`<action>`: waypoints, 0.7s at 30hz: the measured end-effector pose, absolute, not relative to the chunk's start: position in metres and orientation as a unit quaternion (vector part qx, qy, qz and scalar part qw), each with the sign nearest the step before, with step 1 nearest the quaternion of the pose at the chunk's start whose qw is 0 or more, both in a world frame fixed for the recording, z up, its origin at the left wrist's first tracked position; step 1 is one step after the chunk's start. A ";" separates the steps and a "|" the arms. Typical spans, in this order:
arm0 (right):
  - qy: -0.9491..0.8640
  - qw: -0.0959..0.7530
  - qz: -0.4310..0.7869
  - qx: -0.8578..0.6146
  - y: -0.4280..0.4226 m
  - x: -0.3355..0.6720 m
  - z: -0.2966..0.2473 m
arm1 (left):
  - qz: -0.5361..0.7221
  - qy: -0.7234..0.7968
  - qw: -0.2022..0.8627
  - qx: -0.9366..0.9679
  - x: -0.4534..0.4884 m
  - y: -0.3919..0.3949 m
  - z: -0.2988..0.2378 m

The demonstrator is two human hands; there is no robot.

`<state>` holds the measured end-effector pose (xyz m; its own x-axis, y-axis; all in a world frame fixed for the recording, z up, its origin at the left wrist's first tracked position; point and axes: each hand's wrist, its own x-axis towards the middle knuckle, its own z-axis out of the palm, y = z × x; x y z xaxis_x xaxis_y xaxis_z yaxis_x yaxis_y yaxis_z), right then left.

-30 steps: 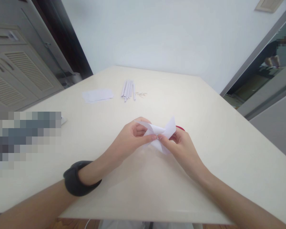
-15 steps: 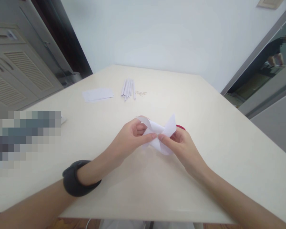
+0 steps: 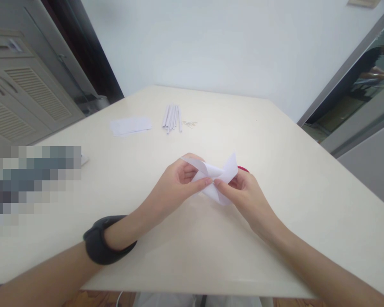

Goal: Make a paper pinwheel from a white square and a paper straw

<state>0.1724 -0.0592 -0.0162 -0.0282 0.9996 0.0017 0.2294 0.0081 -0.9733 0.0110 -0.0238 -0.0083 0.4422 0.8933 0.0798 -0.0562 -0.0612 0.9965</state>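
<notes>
A white paper pinwheel shape (image 3: 216, 170) with folded, pointed flaps is between both hands, above the table. The left hand (image 3: 176, 183) pinches it, thumb on its centre; the right hand (image 3: 246, 194) pinches it too, the thumb tips almost meeting. Compared with half a second ago, the flap beside the left fingers lies flatter, while the pinch stays put. A red curved edge (image 3: 243, 169) shows just behind the right hand. Beyond the left hand, unmoved, lie slim white tubes (image 3: 172, 117) and flat white paper sheets (image 3: 131, 126).
</notes>
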 end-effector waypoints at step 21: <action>-0.559 0.458 0.429 -0.541 -0.057 0.180 -0.016 | 0.395 0.349 0.587 0.615 0.010 -0.023 -0.004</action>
<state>0.1799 -0.0567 -0.0156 0.0063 0.9988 0.0478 0.2114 0.0454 -0.9763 0.0098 -0.0233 -0.0036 0.4441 0.8928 0.0758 -0.0345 -0.0675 0.9971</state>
